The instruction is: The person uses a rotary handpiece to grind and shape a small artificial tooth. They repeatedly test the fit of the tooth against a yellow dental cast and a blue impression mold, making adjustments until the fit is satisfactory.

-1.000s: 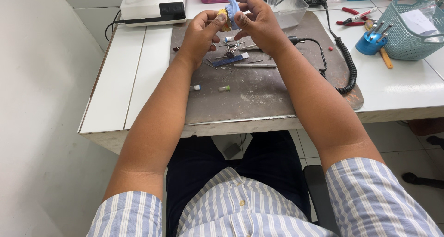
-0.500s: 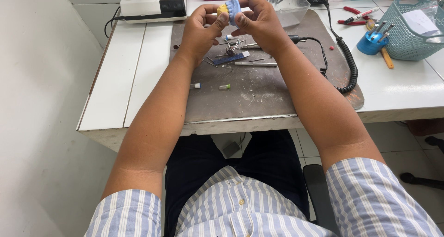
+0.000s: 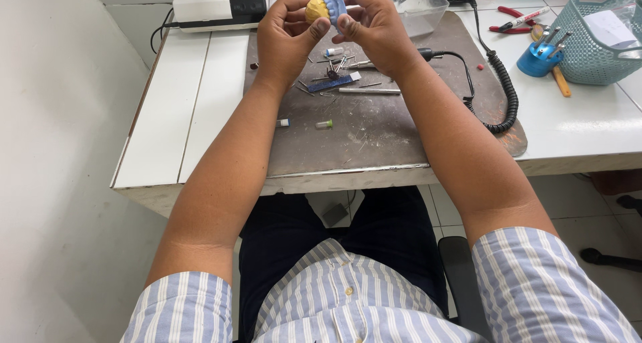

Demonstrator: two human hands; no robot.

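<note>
— Dental cast, yellow, sits in a blue tray; where exactly is it?

— Up off the bench, held between both hands above the far part of the grey work mat. The yellow part faces the left hand, the blue part the right.

— How is the left hand set?

— Curled around the yellow side, thumb and fingertips pinching the cast from the left and below. It is closed on the piece, not spread.

— And the right hand?

— Wrapped over the blue tray from the right, thumb pressing on its near face and fingers folded behind. Both hands touch the same piece and nearly meet around it.

— What lies under them?

— Small tools scattered on the mat: a blue flat file, a thin metal rod, several burs, and two little capped tubes nearer the front edge.

— Anything to the sides?

— A white box-shaped device stands at the far left of the white table. A clear plastic tub sits just behind the right hand. A black coiled cable runs down the right side of the mat. Further right stand a blue tool holder and a teal mesh basket, with red-handled pliers behind them.

— The person?

— Seated, in a striped short-sleeved shirt, forearms stretched out over the mat.
</note>
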